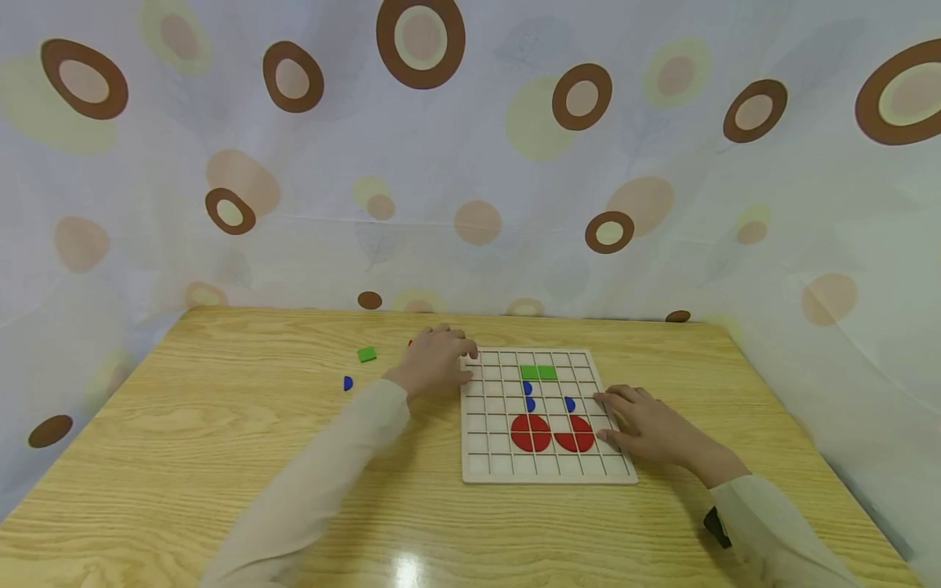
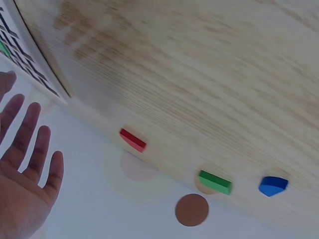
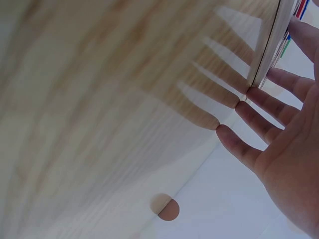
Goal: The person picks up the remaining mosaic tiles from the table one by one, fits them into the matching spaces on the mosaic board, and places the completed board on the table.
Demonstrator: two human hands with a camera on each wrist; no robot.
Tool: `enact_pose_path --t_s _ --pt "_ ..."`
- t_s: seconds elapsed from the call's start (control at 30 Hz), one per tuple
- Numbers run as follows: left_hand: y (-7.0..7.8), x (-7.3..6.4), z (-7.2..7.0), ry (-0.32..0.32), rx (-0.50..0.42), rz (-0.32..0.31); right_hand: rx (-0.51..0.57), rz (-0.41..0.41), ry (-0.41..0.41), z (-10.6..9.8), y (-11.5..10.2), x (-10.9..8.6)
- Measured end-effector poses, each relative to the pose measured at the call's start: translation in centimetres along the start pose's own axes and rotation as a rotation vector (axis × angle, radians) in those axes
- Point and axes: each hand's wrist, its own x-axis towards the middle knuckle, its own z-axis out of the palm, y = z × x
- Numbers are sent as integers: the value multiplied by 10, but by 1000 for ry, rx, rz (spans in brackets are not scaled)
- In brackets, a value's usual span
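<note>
A white gridded board [image 1: 500,468] lies on the table. Its cells hold two green squares [image 1: 538,372], three blue half-round pieces [image 1: 570,404], a full red circle [image 1: 531,433] in quarters and a three-quarter red circle [image 1: 576,435]. My left hand [image 1: 439,362] hovers at the board's upper left edge, fingers spread; its palm [image 2: 22,199] looks bare in the left wrist view. At the right edge, the fingertips of my right hand [image 1: 647,425] rest against the board; in the right wrist view that hand [image 3: 294,149] is spread and holds nothing.
Left of the board lie a loose green square [image 1: 367,354], a blue half-round piece [image 1: 348,383] and a red piece [image 2: 133,140], mostly behind my left hand in the head view. A patterned curtain [image 1: 470,269] hangs behind the wooden table [image 1: 220,425]. Something black [image 1: 716,527] shows under my right wrist.
</note>
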Motion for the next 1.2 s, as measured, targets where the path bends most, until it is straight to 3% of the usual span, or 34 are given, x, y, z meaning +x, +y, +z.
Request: enact_pose_path --t_s 0.23,0.63,1.2 --pt "-20 -7 -1 1 42 -61 3 -1 4 0 0 0" --pt "-43 -19 -5 39 31 -152 -4 3 2 1 0 0" --pt "-65 -27 -2 50 54 -201 -11 6 -1 2 1 1"
